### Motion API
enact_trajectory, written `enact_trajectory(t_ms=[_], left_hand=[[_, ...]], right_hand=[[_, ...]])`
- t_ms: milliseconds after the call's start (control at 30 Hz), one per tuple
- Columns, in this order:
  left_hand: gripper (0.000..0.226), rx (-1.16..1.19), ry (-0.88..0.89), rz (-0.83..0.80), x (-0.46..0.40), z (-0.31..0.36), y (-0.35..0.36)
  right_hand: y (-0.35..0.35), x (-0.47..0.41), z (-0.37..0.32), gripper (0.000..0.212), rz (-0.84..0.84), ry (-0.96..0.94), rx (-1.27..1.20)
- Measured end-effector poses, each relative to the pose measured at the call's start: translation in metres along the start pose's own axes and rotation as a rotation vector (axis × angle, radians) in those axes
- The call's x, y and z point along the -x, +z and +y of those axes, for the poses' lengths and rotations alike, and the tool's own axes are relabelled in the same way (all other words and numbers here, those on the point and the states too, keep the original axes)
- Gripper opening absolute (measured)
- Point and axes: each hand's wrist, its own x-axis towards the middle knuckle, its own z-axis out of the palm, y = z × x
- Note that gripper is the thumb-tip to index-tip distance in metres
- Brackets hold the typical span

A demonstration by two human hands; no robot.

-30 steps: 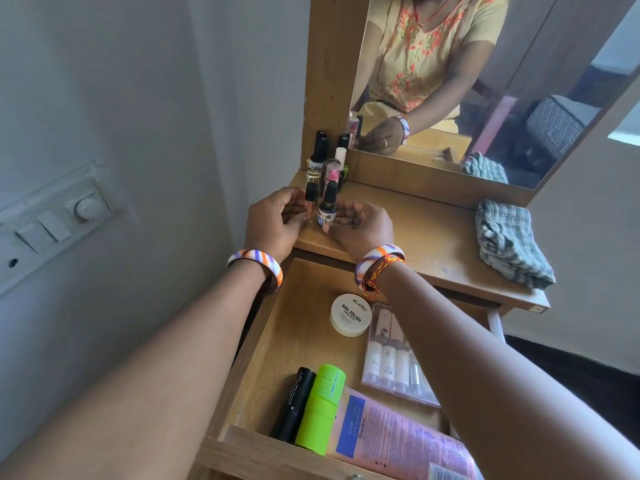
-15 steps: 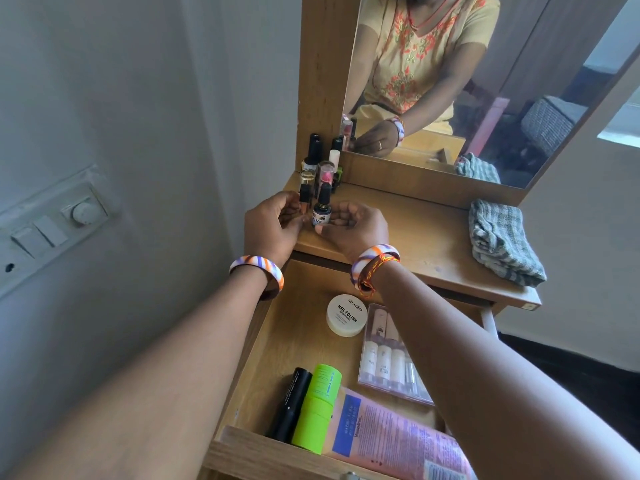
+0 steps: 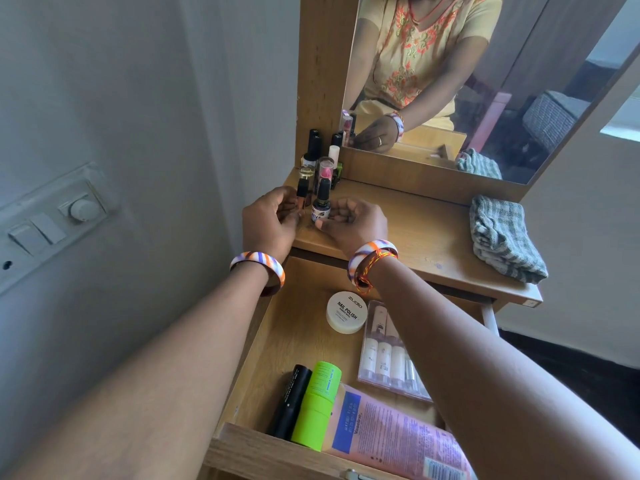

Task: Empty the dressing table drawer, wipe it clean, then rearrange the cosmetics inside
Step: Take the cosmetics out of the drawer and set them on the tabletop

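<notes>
The wooden drawer [image 3: 277, 455] is pulled open below me. In it lie a white round nail-polish tub [image 3: 346, 311], a clear case of small bottles [image 3: 384, 355], a black tube [image 3: 291, 400], a green tube [image 3: 317, 407] and a pink lotion tube [image 3: 391, 434]. Above it, at the tabletop's left front, my left hand [image 3: 268, 221] pinches a slim peach tube with a black cap [image 3: 302, 194]. My right hand [image 3: 355, 221] curls around a small dark bottle with a black cap [image 3: 320, 204] standing on the top. Both items stay upright, side by side.
Several more small cosmetics [image 3: 322, 161] stand in the back left corner against the mirror frame. A folded grey checked cloth [image 3: 502, 233] lies at the tabletop's right end. A wall with a switch panel [image 3: 52, 223] runs close on the left.
My hands stay on the two small bottles at the same spot on the tabletop. Only the view has shifted slightly.
</notes>
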Motion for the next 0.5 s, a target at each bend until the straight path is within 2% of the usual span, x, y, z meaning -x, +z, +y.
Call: enact_trajectory(t_ms=[500], left_hand=[[0.038,-0.031,0.031,0.003,-0.0001,-0.003,0.0015]], right_hand=[[-0.0005,0.0006,-0.0012,0.029,-0.004,0.007,0.005]])
